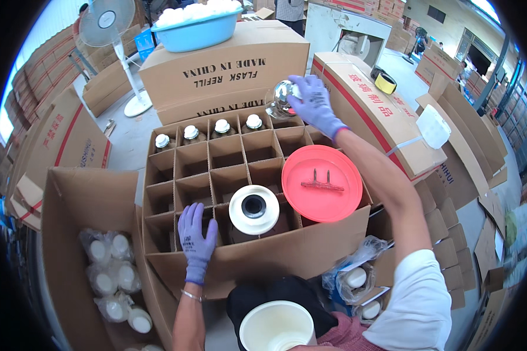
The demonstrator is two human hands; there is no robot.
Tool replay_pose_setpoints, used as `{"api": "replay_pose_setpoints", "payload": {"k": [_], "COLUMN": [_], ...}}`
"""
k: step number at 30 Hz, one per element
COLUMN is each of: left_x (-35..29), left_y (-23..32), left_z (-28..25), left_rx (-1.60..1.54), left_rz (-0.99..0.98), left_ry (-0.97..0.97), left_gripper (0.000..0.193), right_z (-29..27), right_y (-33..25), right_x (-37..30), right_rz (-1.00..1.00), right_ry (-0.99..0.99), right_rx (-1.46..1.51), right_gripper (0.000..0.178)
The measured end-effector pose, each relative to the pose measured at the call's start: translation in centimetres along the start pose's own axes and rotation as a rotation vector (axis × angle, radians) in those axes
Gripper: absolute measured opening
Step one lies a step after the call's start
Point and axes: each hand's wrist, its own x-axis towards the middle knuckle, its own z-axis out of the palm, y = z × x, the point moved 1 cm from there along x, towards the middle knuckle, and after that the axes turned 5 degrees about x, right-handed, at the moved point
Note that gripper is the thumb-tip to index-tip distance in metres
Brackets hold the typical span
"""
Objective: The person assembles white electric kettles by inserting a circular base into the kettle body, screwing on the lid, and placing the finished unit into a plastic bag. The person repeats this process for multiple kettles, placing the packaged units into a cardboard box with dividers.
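Reaches out to one o'clock with the right hand [314, 104] and there, gripped in gloved fingers curled close together, holds a silvery glass flask [280, 100]! Has it at the far right corner of the divided carton [310, 248], in or above the last compartment of the back row; cannot tell how deep. Works in a tight corner: butts up near a big carton [225, 73] between eleven and twelve, and a long carton [357, 96] at two. Finds open room over the middle compartments, but skirts a red lid [319, 202] at three with the forearm.

Lays the left hand [198, 238] over the near rim between seven and eight, thumb apart, other fingers pressed together and pointing to twelve. Cannot tell whether touching a divider.

Now for the count! Shows four white-capped vessels [222, 126] along the back row, ten to twelve. Adds two nails [328, 177] upright on that one lid, one white ring [240, 217] at six, one cream tub [257, 327] below it. Gives at least six white caps [105, 281] in an open carton [88, 199] at eight, two white round pieces [355, 277] near five, one blue basin [199, 34] at eleven.
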Motion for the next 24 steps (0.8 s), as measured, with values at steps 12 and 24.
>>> {"api": "replay_pose_setpoints", "payload": {"k": [12,24], "left_x": [-4.2,-16.7], "left_y": [15.3,12.7], "left_z": [-13.6,-19.9], "left_rx": [-1.001,-0.977], "left_rz": [-0.251,-0.366], "left_ry": [0.077,-0.330], "left_gripper": [0.085,0.082], "right_z": [-14.7,-23.3], "right_y": [-19.4,-20.8], "right_x": [-26.3,-43.7], "right_rz": [0.946,0.224], "right_ry": [-0.317,-0.512], "right_rx": [1.663,1.097], "right_gripper": [0.042,0.050]}}
